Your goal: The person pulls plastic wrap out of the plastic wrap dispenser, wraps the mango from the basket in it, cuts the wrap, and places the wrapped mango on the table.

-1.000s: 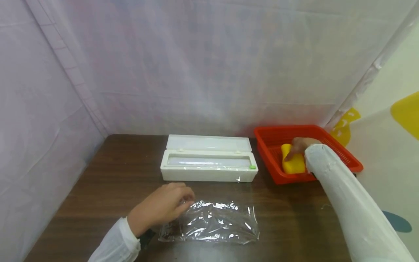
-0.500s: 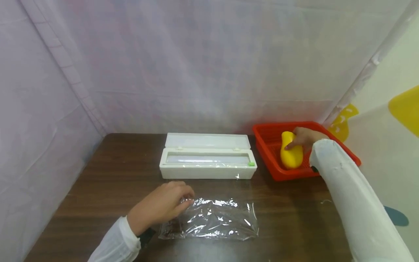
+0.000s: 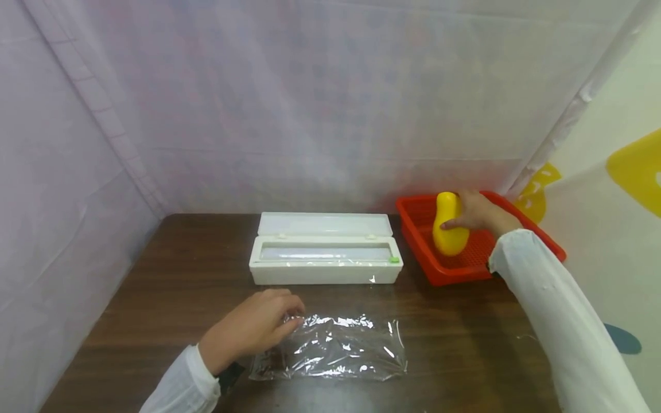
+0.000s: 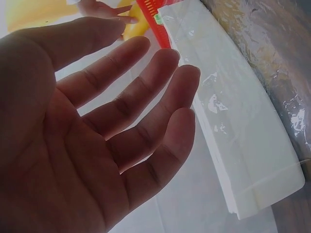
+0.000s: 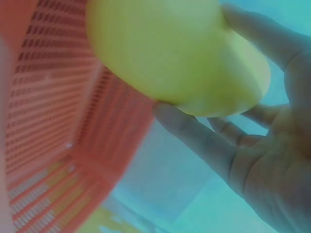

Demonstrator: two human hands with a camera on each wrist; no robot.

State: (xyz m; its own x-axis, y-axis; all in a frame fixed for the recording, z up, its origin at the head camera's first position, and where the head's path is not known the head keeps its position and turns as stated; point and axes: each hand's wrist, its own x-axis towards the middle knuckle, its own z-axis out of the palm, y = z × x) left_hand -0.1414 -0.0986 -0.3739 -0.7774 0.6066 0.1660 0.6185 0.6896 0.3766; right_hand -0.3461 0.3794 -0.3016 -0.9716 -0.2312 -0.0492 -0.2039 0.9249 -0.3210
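Observation:
My right hand (image 3: 477,211) grips a smooth yellow gourd-shaped piece (image 3: 451,229), with a narrower top and a rounded bottom. It is held upright over the red basket (image 3: 420,246). In the right wrist view the thumb and fingers press its sides, and part of the gourd (image 5: 165,53) runs out of frame. My left hand (image 3: 255,327) is over the left part of a clear cling film sheet (image 3: 341,347) lying on the table. Its fingers are loosely bent with nothing in the palm (image 4: 73,145). Behind the film stands a white cling film dispenser (image 3: 325,274), lid raised.
A green slider (image 3: 394,260) sits at the dispenser's right end. The basket's slotted wall (image 5: 112,121) rises beside the right hand. White sheeting (image 3: 330,103) encloses the brown wooden table (image 3: 170,275) at the back and sides.
My right hand has lifted the yellow gourd from the basket floor, turning it more upright and shifting it slightly left. The left hand has stayed at the film.

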